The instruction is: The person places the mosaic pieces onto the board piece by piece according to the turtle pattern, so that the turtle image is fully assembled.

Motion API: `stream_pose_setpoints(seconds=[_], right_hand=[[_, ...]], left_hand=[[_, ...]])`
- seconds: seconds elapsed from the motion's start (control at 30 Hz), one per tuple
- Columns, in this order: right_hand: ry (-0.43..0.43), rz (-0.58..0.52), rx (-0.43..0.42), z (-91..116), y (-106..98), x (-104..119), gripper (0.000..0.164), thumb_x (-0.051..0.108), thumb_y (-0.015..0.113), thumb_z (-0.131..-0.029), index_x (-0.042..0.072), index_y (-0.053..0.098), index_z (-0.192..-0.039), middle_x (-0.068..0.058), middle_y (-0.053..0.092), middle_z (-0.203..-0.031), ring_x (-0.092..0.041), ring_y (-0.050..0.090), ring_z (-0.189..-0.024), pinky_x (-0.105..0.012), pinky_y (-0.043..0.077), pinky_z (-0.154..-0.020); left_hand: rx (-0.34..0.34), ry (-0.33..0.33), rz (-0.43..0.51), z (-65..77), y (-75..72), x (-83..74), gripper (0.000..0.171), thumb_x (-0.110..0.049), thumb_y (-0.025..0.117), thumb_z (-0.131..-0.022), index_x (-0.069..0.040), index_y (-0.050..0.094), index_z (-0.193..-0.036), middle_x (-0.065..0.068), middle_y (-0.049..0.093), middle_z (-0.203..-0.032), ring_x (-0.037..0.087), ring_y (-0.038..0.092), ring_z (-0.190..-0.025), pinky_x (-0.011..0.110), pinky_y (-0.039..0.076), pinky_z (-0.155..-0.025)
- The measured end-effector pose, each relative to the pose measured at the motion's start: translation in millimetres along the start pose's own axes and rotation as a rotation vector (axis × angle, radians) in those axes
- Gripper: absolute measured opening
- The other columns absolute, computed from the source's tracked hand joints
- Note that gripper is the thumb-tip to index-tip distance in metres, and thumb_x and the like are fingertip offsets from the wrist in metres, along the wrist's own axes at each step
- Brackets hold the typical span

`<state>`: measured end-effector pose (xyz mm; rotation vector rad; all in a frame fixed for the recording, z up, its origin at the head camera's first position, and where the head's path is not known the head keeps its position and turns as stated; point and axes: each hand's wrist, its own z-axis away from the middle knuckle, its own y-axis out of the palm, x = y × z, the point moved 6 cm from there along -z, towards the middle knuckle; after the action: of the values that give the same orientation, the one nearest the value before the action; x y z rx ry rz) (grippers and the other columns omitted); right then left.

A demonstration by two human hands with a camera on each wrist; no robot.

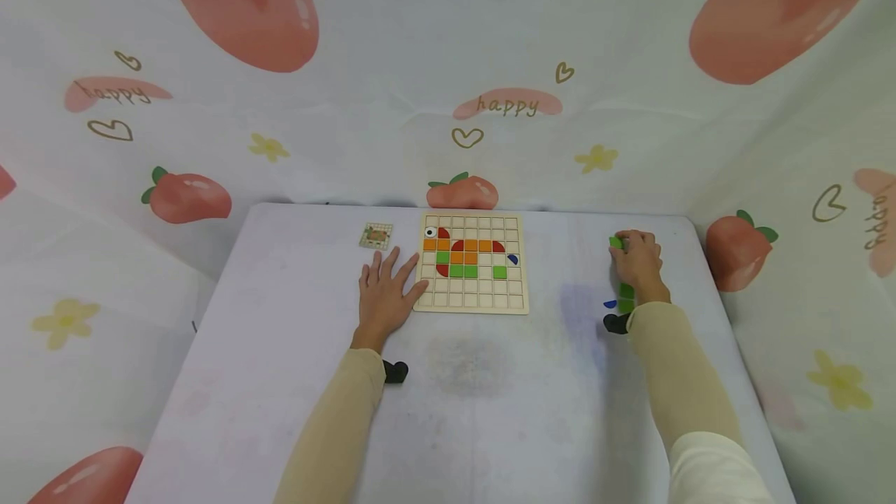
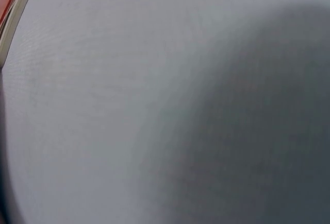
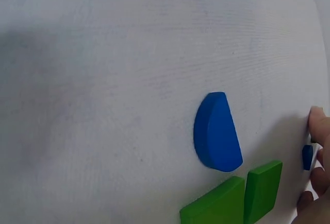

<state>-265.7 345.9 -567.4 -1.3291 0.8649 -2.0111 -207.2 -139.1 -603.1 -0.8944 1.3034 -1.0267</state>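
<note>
In the head view my left hand (image 1: 385, 298) lies with its fingers spread on the table, thumb at the left edge of a wooden grid board (image 1: 472, 306). Red, orange and green pieces, a white eye piece (image 1: 430, 232) and a blue half-round piece (image 1: 512, 260) sit on the board. Over at the right, my right hand (image 1: 638, 263) bends its fingers down over a row of green pieces (image 1: 626, 305). The right wrist view shows a small blue piece (image 3: 307, 157) between its thumb and fingers; I cannot tell whether they pinch it.
A small pattern card (image 1: 376, 236) lies left of the board. Another blue half-round piece (image 3: 219, 134) lies beside green squares (image 3: 264, 190), close to my right wrist. Fabric printed with fruit (image 1: 462, 191) and flowers hangs behind and beside the white table (image 1: 490, 418).
</note>
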Motion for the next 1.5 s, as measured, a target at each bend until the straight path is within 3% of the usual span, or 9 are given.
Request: stream_pose_setpoints(seconds=[0.33,0.73,1.07,1.5], right_hand=[[-0.056,0.086,-0.03,1,-4,6,0.042,0.028,0.051,-0.107,-0.004,0.05,-0.134,-0.035,0.029,-0.153,-0.056,0.027,-0.138,-0.069,0.025,-0.113],[-0.123,0.044,-0.103,-1,1,29,0.044,0.028,0.059,-0.103,-0.005,0.059,-0.132,-0.03,0.056,-0.134,-0.053,0.041,-0.125,-0.07,0.027,-0.104],[-0.258,-0.019,-0.095,8,29,62,0.04,0.025,0.06,-0.104,-0.002,0.057,-0.133,-0.025,0.056,-0.13,-0.044,0.044,-0.125,-0.058,0.04,-0.107],[-0.364,-0.048,-0.077,25,64,106,0.04,0.024,0.065,-0.101,-0.001,0.06,-0.132,-0.021,0.06,-0.13,-0.037,0.053,-0.123,-0.053,0.045,-0.108]], left_hand=[[0.026,-0.003,-0.005,1.3,-2.2,-1.3,0.069,-0.072,0.036,-0.098,-0.044,0.026,-0.16,0.001,0.012,-0.173,0.034,-0.003,-0.162,0.061,0.003,-0.129],[0.022,0.0,0.002,1.8,-3.2,-0.2,0.069,-0.072,0.036,-0.098,-0.044,0.026,-0.16,0.001,0.013,-0.173,0.034,-0.003,-0.162,0.06,0.004,-0.129],[0.012,0.001,-0.003,1.0,-1.4,0.0,0.069,-0.073,0.036,-0.098,-0.044,0.026,-0.16,0.002,0.014,-0.173,0.034,-0.002,-0.162,0.061,0.004,-0.129],[0.001,0.002,-0.006,0.9,-1.8,-0.4,0.069,-0.072,0.037,-0.098,-0.043,0.027,-0.16,0.003,0.015,-0.173,0.035,-0.001,-0.162,0.061,0.005,-0.129]])
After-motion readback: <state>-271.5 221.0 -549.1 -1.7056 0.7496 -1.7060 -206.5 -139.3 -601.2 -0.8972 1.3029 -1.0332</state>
